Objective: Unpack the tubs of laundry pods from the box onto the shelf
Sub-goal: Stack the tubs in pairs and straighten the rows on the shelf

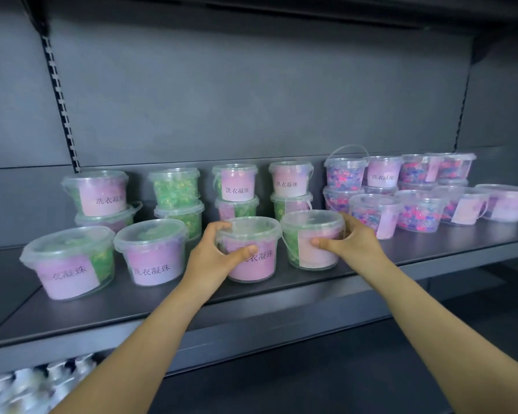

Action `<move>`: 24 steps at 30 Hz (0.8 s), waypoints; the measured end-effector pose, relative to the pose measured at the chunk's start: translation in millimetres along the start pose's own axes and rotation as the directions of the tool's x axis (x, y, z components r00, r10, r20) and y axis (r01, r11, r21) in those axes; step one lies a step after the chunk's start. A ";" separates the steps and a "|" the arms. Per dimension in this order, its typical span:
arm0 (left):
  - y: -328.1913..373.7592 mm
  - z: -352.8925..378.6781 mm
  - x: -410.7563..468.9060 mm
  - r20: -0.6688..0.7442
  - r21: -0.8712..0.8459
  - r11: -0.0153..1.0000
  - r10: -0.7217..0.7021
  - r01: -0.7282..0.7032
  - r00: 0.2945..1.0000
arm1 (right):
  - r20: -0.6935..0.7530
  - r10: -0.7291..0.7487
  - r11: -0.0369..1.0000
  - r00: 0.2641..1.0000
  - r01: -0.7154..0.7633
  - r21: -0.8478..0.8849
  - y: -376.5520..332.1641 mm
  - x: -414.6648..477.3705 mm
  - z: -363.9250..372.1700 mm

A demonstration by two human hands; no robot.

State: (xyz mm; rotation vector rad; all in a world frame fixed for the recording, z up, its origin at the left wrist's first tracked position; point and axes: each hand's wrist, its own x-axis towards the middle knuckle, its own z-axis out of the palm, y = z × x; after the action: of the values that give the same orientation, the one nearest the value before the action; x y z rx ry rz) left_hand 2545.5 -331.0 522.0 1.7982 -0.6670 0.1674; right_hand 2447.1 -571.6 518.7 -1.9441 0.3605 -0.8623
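Clear plastic tubs of laundry pods (251,231): two near front edge of dark metal shelf (251,312), one held in left grip (213,252), other in right grip (350,237). Risk: overpush toppling stacks (237,191) behind.

Your shelf (102,318) is dark grey metal, matt, with a faint sheen on its smooth deck; the back panel (251,100) looks the same, and the slotted upright (61,97) at ten o'clock is metal too. The left tub (260,264) and right tub (308,225) you grip are clear, glossy plastic with smooth frosted lids. Their labels (316,258) look like smooth, matt paper.
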 end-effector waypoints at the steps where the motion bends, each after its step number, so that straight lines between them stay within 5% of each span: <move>1: 3.9 -3.9 -6.4 -0.008 0.013 1.000 0.004 -0.003 1.000 | 0.009 -0.003 1.000 1.000 0.003 0.002 -5.2 -7.2 -3.0; 12: 62.6 -72.3 -104.1 -0.080 0.102 0.995 0.009 -0.001 0.997 | 0.099 -0.071 0.997 0.993 0.068 0.036 -80.3 -90.4 -23.4; 24: 84.5 -191.8 -110.0 -0.206 0.133 0.991 0.060 -0.033 0.977 | 0.070 -0.160 0.972 0.985 0.144 0.186 -168.2 -109.3 59.2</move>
State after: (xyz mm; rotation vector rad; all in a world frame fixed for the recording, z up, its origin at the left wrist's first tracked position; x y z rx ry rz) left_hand 2452.0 -131.9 609.5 1.8577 -0.5580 0.4343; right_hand 2394.4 -385.5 598.4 -1.8496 0.0803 -0.8765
